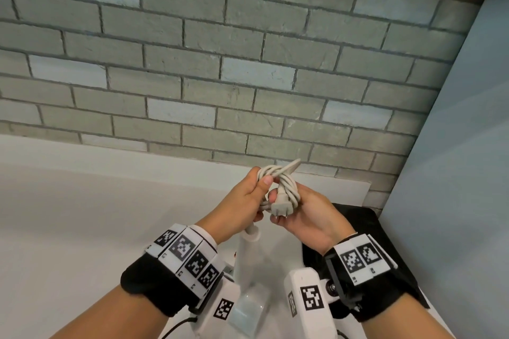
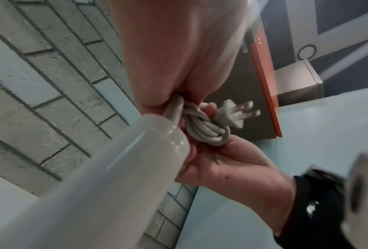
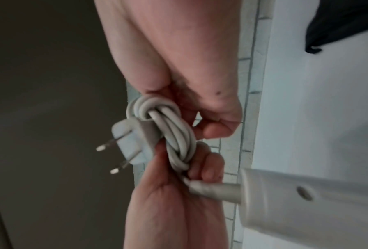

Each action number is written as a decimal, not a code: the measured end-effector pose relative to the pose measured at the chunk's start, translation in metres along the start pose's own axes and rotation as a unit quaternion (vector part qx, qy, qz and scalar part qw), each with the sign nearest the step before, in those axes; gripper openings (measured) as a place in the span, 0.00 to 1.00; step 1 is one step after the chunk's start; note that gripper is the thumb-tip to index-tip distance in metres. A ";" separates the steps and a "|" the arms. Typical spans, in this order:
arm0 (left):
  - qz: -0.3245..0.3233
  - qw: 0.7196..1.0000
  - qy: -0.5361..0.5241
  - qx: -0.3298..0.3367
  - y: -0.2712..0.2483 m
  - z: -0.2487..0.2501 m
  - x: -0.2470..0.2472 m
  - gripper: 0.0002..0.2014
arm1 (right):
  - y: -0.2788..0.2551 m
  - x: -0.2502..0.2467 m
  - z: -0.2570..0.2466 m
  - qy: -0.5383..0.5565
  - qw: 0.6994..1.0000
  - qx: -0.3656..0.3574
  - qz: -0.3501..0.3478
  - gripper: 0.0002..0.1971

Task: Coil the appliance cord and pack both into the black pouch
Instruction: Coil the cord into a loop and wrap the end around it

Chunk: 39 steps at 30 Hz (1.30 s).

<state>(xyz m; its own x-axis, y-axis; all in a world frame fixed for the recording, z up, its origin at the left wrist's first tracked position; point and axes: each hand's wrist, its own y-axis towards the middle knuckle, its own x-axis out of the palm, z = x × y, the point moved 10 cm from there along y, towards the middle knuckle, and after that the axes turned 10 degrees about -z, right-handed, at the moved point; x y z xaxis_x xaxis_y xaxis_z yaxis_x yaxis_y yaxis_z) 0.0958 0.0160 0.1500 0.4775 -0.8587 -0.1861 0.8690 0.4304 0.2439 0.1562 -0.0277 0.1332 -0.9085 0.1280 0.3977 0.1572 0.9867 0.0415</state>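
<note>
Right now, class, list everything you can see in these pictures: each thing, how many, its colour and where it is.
cord: one, light grey, coiled into a bundle, held between both hands
plug: one, light grey, two prongs, sticking out of the bundle
appliance: one, white, hanging from the cord below the hands
black pouch: one, on the counter under the right wrist
counter: one, white
brick wall: one, grey, behind the counter
left hand: grips the cord
right hand: grips the cord
</note>
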 end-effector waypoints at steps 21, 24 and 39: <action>0.164 0.973 -0.148 -0.062 -0.003 -0.032 -0.039 0.13 | -0.071 -0.010 -0.028 -0.725 0.663 -0.084 0.167 0.15; 0.158 0.959 -0.227 -0.060 -0.001 -0.034 -0.029 0.11 | -0.070 -0.006 -0.009 -0.692 0.696 -0.103 0.162 0.12; 0.066 0.982 -0.162 -0.077 -0.011 -0.019 -0.012 0.14 | -0.032 -0.003 0.015 -0.363 0.920 -0.140 0.051 0.09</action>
<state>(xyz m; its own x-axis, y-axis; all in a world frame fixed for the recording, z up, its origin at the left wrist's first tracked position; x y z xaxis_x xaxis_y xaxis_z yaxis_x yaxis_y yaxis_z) 0.0832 0.0274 0.1315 0.5428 -0.8253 0.1558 0.8235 0.5594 0.0941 0.1481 -0.0582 0.1170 -0.8867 0.3519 -0.2999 0.2572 0.9144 0.3126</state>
